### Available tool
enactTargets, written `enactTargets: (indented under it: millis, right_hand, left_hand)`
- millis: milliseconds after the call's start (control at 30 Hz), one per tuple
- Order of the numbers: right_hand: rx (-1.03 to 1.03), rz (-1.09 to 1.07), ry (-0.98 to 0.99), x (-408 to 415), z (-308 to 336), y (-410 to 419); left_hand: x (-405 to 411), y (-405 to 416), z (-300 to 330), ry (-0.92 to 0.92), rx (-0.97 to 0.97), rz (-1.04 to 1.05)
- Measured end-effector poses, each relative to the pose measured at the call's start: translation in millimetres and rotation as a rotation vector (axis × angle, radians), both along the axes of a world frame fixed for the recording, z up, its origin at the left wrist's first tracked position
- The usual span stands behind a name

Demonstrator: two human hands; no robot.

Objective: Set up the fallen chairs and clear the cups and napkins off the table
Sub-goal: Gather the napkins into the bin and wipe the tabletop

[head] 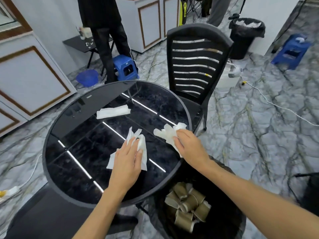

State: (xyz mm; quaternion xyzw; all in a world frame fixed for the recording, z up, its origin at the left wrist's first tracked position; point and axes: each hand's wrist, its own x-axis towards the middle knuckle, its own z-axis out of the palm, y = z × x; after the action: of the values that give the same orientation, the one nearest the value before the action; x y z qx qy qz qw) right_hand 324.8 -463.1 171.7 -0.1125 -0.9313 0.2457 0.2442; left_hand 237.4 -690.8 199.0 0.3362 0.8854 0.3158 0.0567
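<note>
Gripping napkins on both sides here: a crumpled white napkin is pinched under the left hand near the middle of the frame, and a second bunched napkin is clutched in the right hand right at the tabletop's right edge. A third, flatter napkin is left lying by itself further up the round black tabletop, well apart from both hands.

Cups aren't seen on the glossy surface, only ceiling light strips reflected in it. A pile of brown paper cups is found inside a black bin at the lower right, just beside the table edge and below the right forearm.

One black slatted chair is stood upright behind the table, upper centre-right. Part of a dark seat is visible at the lower left, though whether it's upright can't be told.

Further out, a blue stool and a person's dark legs are seen at the top, plus another lined bin at the upper right.
</note>
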Motion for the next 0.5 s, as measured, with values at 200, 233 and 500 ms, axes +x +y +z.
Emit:
enactTargets:
  millis: [200, 233, 500]
  right_hand:
    - [-0.067, -0.079, 0.016, 65, 4, 22]
    - [-0.064, -0.09, 0.013, 77, 4, 26]
    - [-0.092, -0.174, -0.026, 166, -16, 61]
  left_hand:
    - [49, 40, 0, -0.012, 0.033, -0.088]
    - [59, 48, 1, -0.005, 0.039, -0.105]
    - [120, 101, -14, -0.011, 0.049, -0.252]
